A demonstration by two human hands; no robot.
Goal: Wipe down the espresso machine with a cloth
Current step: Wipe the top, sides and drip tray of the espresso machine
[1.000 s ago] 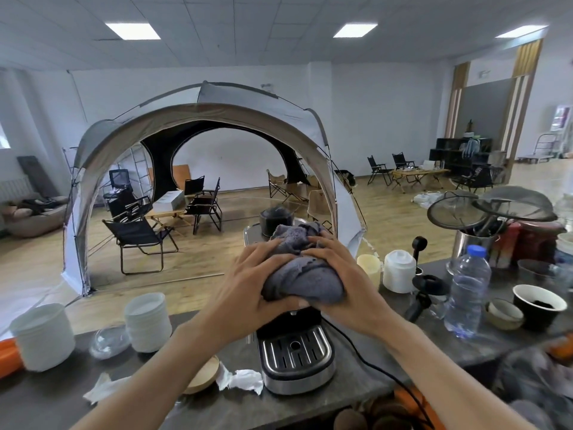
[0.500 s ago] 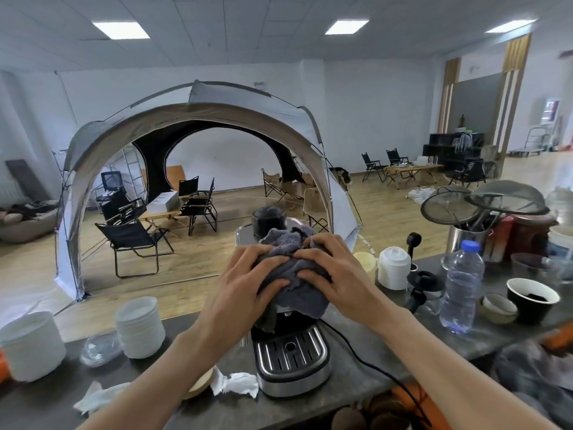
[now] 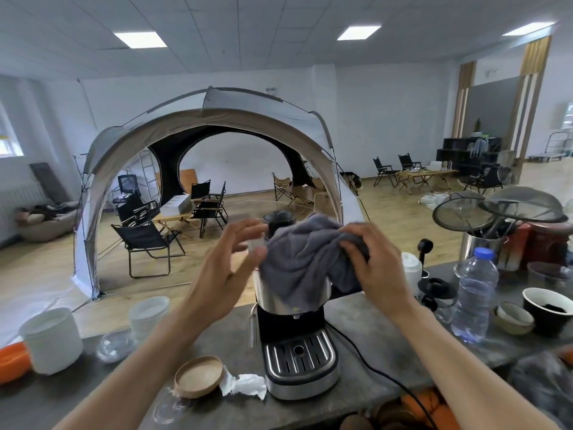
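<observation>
A steel and black espresso machine (image 3: pixel 297 358) stands on the grey counter (image 3: pixel 387 336) in front of me, its drip tray facing me. A grey cloth (image 3: pixel 302 259) is draped over the machine's top and hangs down its front. My right hand (image 3: pixel 376 268) grips the cloth at its right side, on top of the machine. My left hand (image 3: pixel 226 268) hovers just left of the machine with fingers spread, blurred, holding nothing. The machine's black lid knob (image 3: pixel 279 220) shows behind the cloth.
A black power cord (image 3: pixel 372 367) runs right from the machine. Left: wooden bowl (image 3: pixel 199 376), crumpled tissue (image 3: pixel 245 385), white tubs (image 3: pixel 51 339). Right: water bottle (image 3: pixel 473 296), black cup (image 3: pixel 547 310), portafilter (image 3: pixel 434 287), utensil holder with strainers (image 3: pixel 477 243).
My left hand has let go of the cloth and swung out to the left. The cloth has spread out over the machine's top, with my right hand still on it.
</observation>
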